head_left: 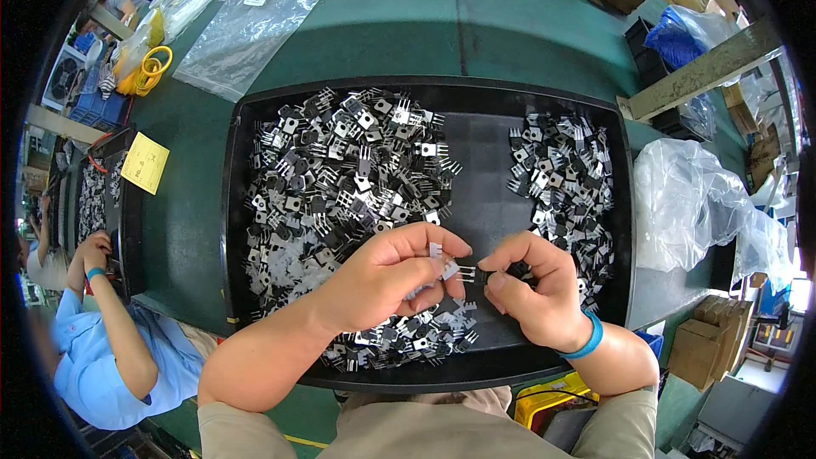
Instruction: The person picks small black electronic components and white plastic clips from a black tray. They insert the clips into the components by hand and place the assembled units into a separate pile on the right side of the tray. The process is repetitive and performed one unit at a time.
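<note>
Both of my hands are over a black tray [429,85], close together near its front middle. Between the thumb and fingers of my left hand [382,282] is a small white plastic piece [450,271], with more white pieces against the palm. My right hand [540,289] pinches a small black transistor [482,277], whose metal legs point left at the white piece; I cannot tell whether they touch. A large heap of loose transistors [340,153] fills the tray's left part, a smaller transistor pile [561,174] its right. White pieces [285,263] lie at the near left.
Clear plastic bags [263,17] lie on the green table [408,34] beyond the tray, and a crumpled bag [684,200] to its right. A yellow note [145,163] hangs on another black tray at left, where a co-worker's hand [95,251] reaches in. A metal post [705,72] stands far right.
</note>
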`<control>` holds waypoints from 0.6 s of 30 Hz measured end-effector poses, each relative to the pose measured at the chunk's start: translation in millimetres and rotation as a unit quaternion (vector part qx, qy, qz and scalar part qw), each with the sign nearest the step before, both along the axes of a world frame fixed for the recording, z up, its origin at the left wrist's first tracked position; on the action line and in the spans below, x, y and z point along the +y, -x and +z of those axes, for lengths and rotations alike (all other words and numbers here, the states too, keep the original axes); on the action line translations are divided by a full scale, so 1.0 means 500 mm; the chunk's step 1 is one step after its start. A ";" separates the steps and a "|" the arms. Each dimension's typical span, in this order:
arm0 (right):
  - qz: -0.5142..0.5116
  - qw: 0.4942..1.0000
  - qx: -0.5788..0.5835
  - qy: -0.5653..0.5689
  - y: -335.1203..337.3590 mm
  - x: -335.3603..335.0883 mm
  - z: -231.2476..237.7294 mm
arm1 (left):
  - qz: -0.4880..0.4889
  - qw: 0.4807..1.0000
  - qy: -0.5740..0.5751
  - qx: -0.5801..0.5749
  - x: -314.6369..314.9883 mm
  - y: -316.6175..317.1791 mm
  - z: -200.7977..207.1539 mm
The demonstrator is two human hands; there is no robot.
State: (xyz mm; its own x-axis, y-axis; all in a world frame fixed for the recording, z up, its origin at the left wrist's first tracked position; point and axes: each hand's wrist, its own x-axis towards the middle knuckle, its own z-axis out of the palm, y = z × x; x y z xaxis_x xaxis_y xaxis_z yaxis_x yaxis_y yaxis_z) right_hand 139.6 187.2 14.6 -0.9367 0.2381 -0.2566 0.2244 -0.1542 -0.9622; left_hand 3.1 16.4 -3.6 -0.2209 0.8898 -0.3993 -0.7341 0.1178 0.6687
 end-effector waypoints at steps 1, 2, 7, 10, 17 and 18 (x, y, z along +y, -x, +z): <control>0.002 1.000 0.001 -0.004 -0.001 0.000 -0.001 | 0.001 1.000 0.000 0.001 0.000 0.000 0.000; 0.003 1.000 0.003 -0.008 -0.001 0.001 -0.003 | 0.002 1.000 0.001 0.003 0.000 0.000 0.000; 0.006 1.000 0.008 0.002 -0.003 0.001 -0.004 | 0.003 1.000 -0.005 0.004 0.000 0.002 0.003; 0.007 1.000 0.005 0.005 -0.002 -0.003 -0.001 | 0.002 1.000 -0.002 0.005 0.001 0.001 0.002; 0.000 1.000 -0.006 -0.013 -0.002 -0.003 -0.003 | -0.016 1.000 -0.010 -0.001 -0.001 0.002 -0.001; -0.003 1.000 -0.003 -0.017 -0.003 -0.005 -0.005 | -0.022 1.000 -0.016 -0.004 -0.002 0.004 -0.002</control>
State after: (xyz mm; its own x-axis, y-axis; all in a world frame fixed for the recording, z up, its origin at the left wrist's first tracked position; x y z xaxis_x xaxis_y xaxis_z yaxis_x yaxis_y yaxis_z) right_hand 141.0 184.8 12.3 -0.9338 0.2517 -0.2543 0.2300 -0.1222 -0.9655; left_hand 1.4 15.7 -4.7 -0.1791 0.9109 -0.3716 -0.7341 0.1277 0.6670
